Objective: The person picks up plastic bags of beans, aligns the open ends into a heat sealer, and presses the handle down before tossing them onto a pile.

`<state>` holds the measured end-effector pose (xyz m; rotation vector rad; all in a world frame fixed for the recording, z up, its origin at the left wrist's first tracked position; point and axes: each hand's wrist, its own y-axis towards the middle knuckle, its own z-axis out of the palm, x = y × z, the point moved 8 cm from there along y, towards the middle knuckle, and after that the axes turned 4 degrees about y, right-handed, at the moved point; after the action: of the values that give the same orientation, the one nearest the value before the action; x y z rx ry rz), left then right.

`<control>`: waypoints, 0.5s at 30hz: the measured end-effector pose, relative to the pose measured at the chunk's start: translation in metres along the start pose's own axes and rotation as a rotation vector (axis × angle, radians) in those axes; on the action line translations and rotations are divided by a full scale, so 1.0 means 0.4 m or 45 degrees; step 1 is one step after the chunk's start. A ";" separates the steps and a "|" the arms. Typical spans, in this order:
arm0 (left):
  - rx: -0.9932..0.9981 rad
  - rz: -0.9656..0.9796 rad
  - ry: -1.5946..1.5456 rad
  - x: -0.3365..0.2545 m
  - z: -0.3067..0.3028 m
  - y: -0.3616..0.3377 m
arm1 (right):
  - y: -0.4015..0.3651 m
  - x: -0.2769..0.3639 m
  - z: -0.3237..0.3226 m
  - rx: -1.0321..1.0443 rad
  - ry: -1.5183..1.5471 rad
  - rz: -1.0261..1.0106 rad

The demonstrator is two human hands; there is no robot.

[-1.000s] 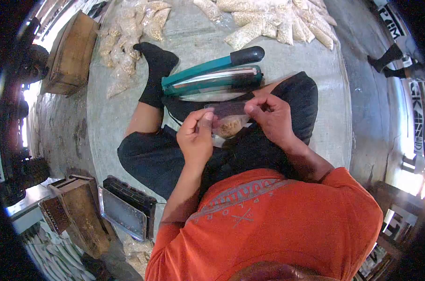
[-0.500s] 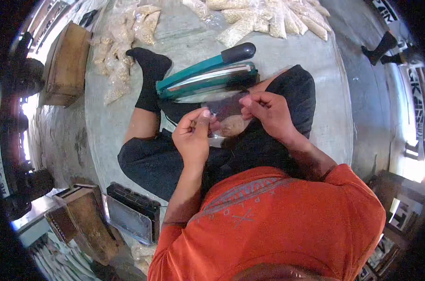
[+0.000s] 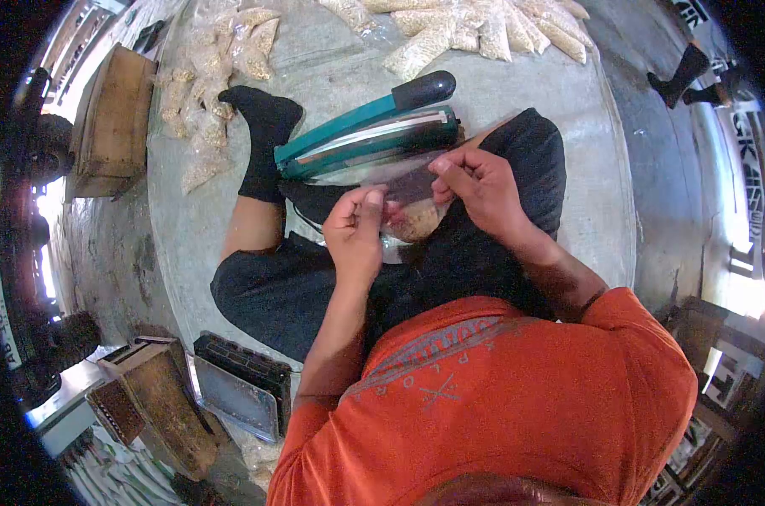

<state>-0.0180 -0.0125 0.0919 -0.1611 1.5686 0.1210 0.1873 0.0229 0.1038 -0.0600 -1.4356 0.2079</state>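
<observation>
Between my hands is a clear plastic bag (image 3: 418, 223) with pale, grain-like bits gathered in its bottom. My left hand (image 3: 356, 226) pinches one upper corner of the bag between thumb and fingers. The other upper corner is gripped by my right hand (image 3: 475, 187), its thumb and forefinger pressed together. The bag hangs over my lap. Just beyond my hands lies a teal hand-operated heat sealer (image 3: 357, 139), its black-handled lever raised at an angle above the base.
Filled clear bags (image 3: 484, 29) are piled at the far side of the pale mat (image 3: 332, 72), and more bags (image 3: 205, 126) lie at left. Wooden boxes (image 3: 113, 122) stand off the mat's left edge. A black case with a clear lid (image 3: 239, 392) sits by my left thigh.
Both hands still hold the bag. My left hand has shifted slightly right and the right hand slightly up, bringing them a little closer together. The view has moved a little.
</observation>
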 end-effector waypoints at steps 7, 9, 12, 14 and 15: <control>-0.057 -0.392 -0.169 -0.057 -0.045 -0.018 | -0.020 0.026 0.044 0.067 -0.068 0.158; -0.051 -0.370 0.072 -0.005 -0.068 0.029 | 0.020 -0.004 0.047 0.072 -0.104 0.130; -0.063 -0.491 -0.209 0.069 -0.042 0.078 | 0.090 -0.073 0.043 0.046 0.037 0.090; -0.043 -0.495 -0.277 0.112 -0.035 0.102 | 0.113 -0.089 0.032 -0.008 -0.114 0.097; -0.026 -0.494 -0.347 0.131 -0.031 0.109 | 0.124 -0.104 0.033 -0.012 -0.112 0.109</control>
<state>-0.0381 0.0269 0.0385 -0.4428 1.2410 -0.1409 0.1640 0.0629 0.0568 -0.1212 -1.5228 0.2767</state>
